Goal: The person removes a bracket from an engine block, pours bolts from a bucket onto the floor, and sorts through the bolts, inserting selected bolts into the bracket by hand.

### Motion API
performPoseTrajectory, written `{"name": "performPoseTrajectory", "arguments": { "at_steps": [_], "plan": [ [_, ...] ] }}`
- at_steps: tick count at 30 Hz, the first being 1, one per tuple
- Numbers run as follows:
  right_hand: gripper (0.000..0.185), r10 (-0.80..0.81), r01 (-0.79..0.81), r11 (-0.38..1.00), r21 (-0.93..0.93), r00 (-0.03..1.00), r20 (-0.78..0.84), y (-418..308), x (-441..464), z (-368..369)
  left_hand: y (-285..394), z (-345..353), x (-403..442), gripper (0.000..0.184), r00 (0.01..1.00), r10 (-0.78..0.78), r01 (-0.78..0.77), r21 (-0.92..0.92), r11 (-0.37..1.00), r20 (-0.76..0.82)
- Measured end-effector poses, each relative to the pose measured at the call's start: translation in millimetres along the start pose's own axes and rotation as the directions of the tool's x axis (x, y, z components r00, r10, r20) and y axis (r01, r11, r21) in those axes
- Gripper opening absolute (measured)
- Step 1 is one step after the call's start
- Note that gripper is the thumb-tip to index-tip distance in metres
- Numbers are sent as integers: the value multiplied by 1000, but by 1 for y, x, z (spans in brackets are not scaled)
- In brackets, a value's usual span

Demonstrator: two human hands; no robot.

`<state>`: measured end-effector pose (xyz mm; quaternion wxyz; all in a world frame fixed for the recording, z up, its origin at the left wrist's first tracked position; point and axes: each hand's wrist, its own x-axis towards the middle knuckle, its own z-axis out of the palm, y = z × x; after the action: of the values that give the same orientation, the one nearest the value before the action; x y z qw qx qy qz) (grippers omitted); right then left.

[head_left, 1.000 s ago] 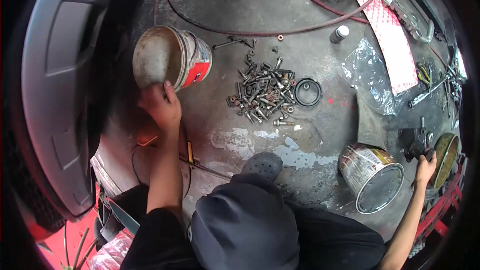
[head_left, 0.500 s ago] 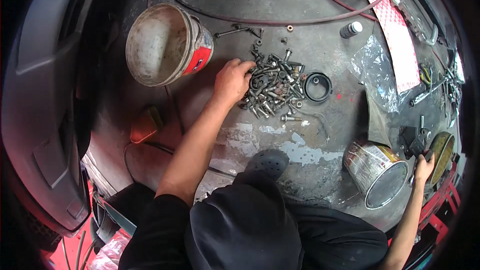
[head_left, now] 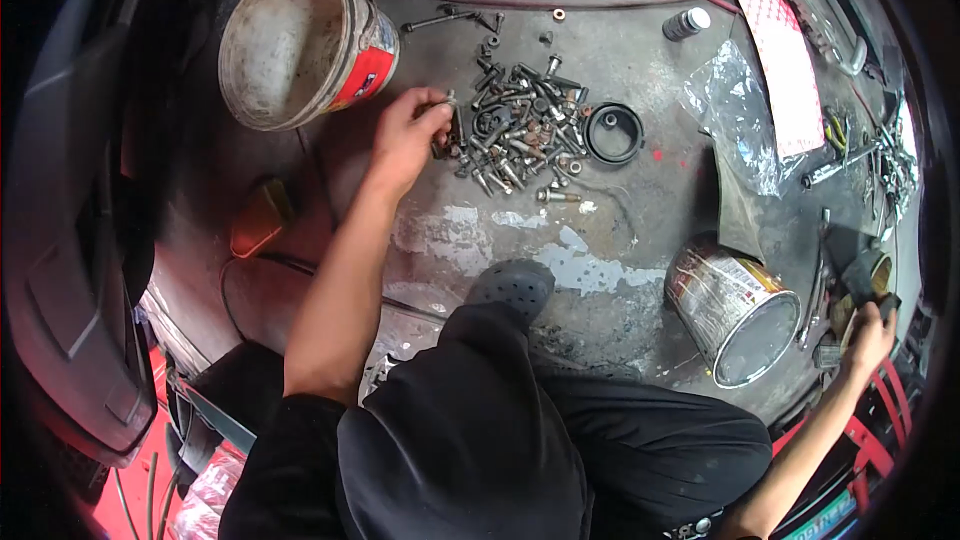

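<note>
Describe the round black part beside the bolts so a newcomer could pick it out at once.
Find the grey clog; beyond it on the floor lies a heap of bolts, with the left hand near its left edge. The round black part rests at the heap's right edge. Its wide circular rim sets it apart from the slim bolts and small nuts beside it.

1 head-worn camera looks forward and steeply down from near above, its wide, round-edged view spanning the person's legs (head_left: 650,430) and the floor (head_left: 640,65).
</note>
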<state>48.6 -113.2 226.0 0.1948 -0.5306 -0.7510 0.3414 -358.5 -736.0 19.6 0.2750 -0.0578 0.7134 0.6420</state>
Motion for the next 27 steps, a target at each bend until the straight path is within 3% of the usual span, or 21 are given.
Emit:
{"name": "performPoseTrajectory", "arguments": {
  "at_steps": [1,4,5,7,10,12,14,15,16,20,24,27],
  "plan": [
    [31,-37,38,999,5,998,-60,-40,-22,11,11,4,-18,16,998,-45,53,-322,945,35],
    [34,-111,113,994,3,983,-145,-114,-81,38,49,9,-71,14,985,-157,170,-414,894,66],
    [36,-109,117,989,87,989,-96,-138,-106,49,50,6,-86,14,986,-155,165,-411,896,59],
    [38,-90,87,966,242,996,-1,-170,-145,78,53,-6,-105,12,972,-155,172,-84,982,176],
    [37,-152,86,956,282,964,220,-173,-189,133,69,-3,-121,20,924,-309,289,118,950,226],
    [38,-175,69,958,278,909,378,-167,-214,172,52,-3,-115,21,913,-340,324,105,940,224],
    [40,16,-117,979,166,860,510,-183,-256,209,34,3,-120,22,896,-378,366,96,926,232],
    [38,37,-113,988,106,836,547,-172,-268,221,27,11,-125,21,912,-346,357,-12,934,222],
    [32,-64,48,998,42,819,571,-162,-277,230,20,19,-131,21,922,-323,352,-116,929,211],
    [29,32,15,998,-68,760,649,-130,-295,240,-15,37,-149,22,892,-348,432,-320,843,289],
    [29,64,-1,995,-95,748,661,-122,-301,247,-35,45,-154,20,858,-414,487,-223,845,304],
    [29,37,26,996,-86,757,653,-119,-295,252,-41,42,-140,20,904,-382,414,-179,892,192]
  ]
}}
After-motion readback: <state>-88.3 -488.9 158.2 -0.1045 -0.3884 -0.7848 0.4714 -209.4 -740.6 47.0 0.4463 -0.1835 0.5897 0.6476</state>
